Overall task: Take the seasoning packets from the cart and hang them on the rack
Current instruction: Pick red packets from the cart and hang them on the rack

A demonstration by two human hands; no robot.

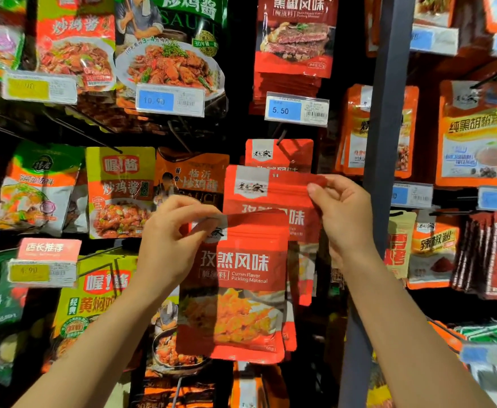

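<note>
My left hand (170,240) pinches the top of a stack of red cumin-flavour seasoning packets (241,290) held in front of the rack. Higher up, my right hand (341,213) pinches the top right corner of another red packet (265,195), lifted just under a black hook (282,139). On that hook hangs one matching red packet (279,154), partly hidden behind the lifted one. The cart is out of view.
Hanging sauce and seasoning packets fill the rack on all sides, with price tags such as 5.50 (297,108) and 10.90 (169,100). A dark upright post (385,142) stands just right of my right hand. More packets hang beyond it.
</note>
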